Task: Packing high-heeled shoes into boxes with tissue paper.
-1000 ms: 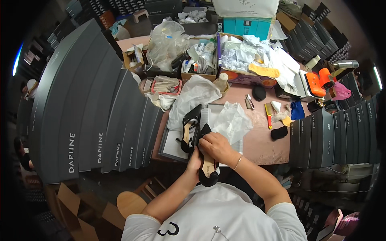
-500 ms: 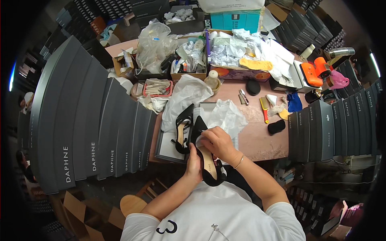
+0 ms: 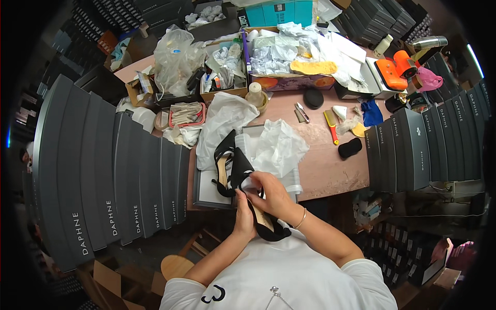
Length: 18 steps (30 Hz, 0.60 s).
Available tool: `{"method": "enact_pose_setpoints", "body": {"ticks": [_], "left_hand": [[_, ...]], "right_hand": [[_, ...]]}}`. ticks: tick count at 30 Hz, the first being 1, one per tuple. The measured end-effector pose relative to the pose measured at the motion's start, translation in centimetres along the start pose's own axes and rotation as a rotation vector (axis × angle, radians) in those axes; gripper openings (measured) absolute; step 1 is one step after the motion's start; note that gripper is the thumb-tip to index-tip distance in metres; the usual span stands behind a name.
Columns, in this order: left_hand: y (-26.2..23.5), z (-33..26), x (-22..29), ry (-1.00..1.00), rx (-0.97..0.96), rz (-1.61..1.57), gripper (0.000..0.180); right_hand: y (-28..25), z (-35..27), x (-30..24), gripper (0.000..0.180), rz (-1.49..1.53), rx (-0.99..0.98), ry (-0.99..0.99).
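Counter (image 3: 330,165): pink, crowded; grey shoe boxes (image 3: 119,191) stacked at its left edge, as half a second ago.
Open box (image 3: 206,194): holds the second black shoe (image 3: 223,160) beside white tissue paper (image 3: 276,147).
Held shoe (image 3: 258,206): black heel, now drawn nearer the body, toe up.
Left hand (image 3: 244,219): clasped around its side.
Right hand (image 3: 274,194): fingers pinching white tissue into the toe, so stuffing appears under way.

black shoe (image 3: 243,173), white tissue paper (image 3: 276,147), pink table (image 3: 325,165), yellow-red brush (image 3: 331,124).
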<state>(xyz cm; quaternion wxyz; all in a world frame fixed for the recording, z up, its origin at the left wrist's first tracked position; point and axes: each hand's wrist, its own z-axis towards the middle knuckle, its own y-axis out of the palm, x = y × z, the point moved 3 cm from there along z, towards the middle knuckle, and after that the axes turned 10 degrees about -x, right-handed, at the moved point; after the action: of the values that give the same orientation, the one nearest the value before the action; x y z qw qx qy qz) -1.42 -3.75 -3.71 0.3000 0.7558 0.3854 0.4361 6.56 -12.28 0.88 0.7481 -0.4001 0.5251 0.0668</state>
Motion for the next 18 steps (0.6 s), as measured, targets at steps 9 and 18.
{"method": "enact_pose_setpoints", "body": {"ticks": [9,18], "left_hand": [[0.8,0.3,1.1,-0.115,-0.054,0.001,0.083],[1.2,0.4,1.5,0.051,0.137,0.231,0.075]], "right_hand": [[0.2,0.4,-1.8,0.074,-0.418,-0.104,0.049],[-1.3,1.1,0.2,0.096,-0.044,-0.249,0.181]]}}
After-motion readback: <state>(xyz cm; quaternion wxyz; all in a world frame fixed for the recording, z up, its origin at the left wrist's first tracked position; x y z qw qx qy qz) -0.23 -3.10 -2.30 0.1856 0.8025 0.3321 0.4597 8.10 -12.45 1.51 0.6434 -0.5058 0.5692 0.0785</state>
